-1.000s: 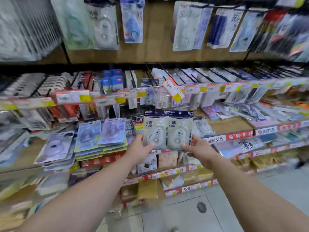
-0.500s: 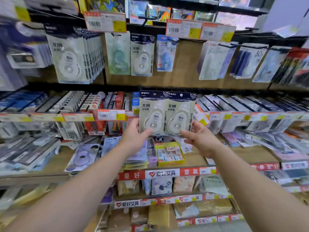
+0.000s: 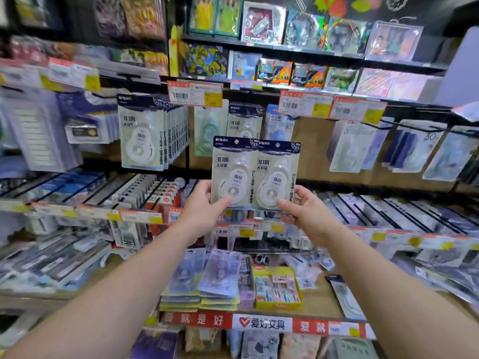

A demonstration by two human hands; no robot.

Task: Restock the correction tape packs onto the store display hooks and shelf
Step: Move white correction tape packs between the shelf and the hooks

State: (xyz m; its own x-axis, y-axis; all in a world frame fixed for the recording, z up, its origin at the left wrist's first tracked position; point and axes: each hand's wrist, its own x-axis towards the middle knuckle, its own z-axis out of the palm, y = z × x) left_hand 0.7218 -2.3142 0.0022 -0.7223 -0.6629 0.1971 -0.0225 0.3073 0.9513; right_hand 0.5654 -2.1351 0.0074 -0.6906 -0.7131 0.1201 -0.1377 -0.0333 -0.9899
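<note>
A: Head camera first, the only view we have. What's different from a second ago?

B: The two clear-plastic correction tape packs with dark blue header cards (image 3: 255,174) have come up. A second back they were held low, in front of the shelf with flat stock; half a second back, level with the middle hook rail; now they sit just below the top row of hooks, and the view has tilted up with them

A: So what does that mean for the restock?

B: I'd judge the carry is nearly over and hanging is next. A single matching pack on its hook (image 3: 245,120) shows directly behind their top edge, and a fuller row of the same white-and-blue packs (image 3: 153,133) hangs to the left. Nothing is on a hook yet

A: And the hands?

B: The left hand (image 3: 201,209) pinches the lower left corner, thumb across the front of the left pack. The right hand (image 3: 302,209) grips the lower right corner, fingers curled behind. Both are grasping; neither is free

A: Where do the packs lie relative to them?

B: Upright, side by side, edges overlapping, rising above both hands with the hang-holes at the top, unobstructed
</note>
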